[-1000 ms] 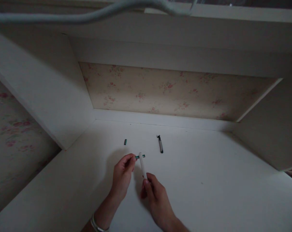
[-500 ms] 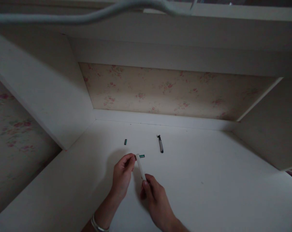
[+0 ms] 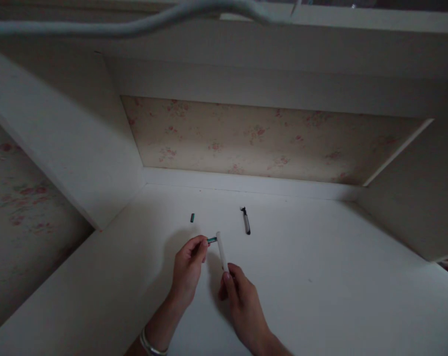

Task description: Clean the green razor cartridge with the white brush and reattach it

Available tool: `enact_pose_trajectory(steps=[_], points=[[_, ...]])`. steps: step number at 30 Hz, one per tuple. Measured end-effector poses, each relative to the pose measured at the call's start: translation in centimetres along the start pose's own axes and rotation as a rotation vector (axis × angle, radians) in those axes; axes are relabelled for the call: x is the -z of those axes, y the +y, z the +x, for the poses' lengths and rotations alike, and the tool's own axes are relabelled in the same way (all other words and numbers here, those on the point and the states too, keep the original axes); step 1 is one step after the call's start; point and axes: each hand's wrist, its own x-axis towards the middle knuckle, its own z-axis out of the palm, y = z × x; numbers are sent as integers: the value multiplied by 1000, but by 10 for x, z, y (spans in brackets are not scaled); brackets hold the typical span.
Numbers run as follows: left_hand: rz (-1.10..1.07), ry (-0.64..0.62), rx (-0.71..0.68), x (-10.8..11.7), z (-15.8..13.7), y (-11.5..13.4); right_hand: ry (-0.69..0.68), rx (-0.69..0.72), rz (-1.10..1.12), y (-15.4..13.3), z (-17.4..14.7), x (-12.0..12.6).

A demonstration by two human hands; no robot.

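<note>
My left hand (image 3: 189, 267) pinches one end of a small green and dark razor cartridge (image 3: 212, 240) between thumb and fingertips. My right hand (image 3: 242, 301) is closed around the lower end of a slim white stick-like tool (image 3: 222, 252). The tool tilts up and to the left, with its tip beside the cartridge's right end; whether the two touch I cannot tell. A second green razor cartridge (image 3: 192, 217) lies on the white tabletop (image 3: 309, 247) beyond my left hand. Farther right lies a black and grey razor handle (image 3: 246, 221).
White panels (image 3: 79, 138) stand on the left and right of the surface. A low ledge (image 3: 253, 183) and floral wallpaper (image 3: 231, 141) are at the back. A thick pale cable or tube (image 3: 98, 28) crosses the top of the view.
My right hand has moved the white tool slightly right and up, from crossing the cartridge to its far end. More of the cartridge shows beside my left fingers, which stay in place.
</note>
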Motion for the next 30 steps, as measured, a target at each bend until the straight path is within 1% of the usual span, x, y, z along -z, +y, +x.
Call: enact_pose_trajectory(steps=[3, 4, 5, 8, 10, 13, 15, 20, 25, 30], points=[[-1, 20, 21, 0, 0, 0, -95, 23, -12, -1, -1, -1], [2, 22, 22, 0, 0, 1, -106, 27, -13, -1, -1, -2], [5, 19, 20, 1, 0, 1, -95, 26, -11, 0, -1, -2], [11, 2, 16, 0, 0, 2, -3, 5, 8, 2, 0, 0], [13, 1, 20, -1, 0, 3, 2, -3, 12, 3, 0, 0], [13, 18, 19, -1, 0, 3, -86, 6, -1, 1, -2, -1], [10, 26, 19, -1, 0, 3, -118, 11, -8, -1, -2, -1], [14, 0, 17, 0, 0, 2, -15, -8, 3, -2, 0, 2], [35, 14, 8, 1, 1, 2, -86, 36, -28, -2, -1, 0], [23, 11, 9, 0, 0, 3, -26, 3, -12, 0, 0, 2]])
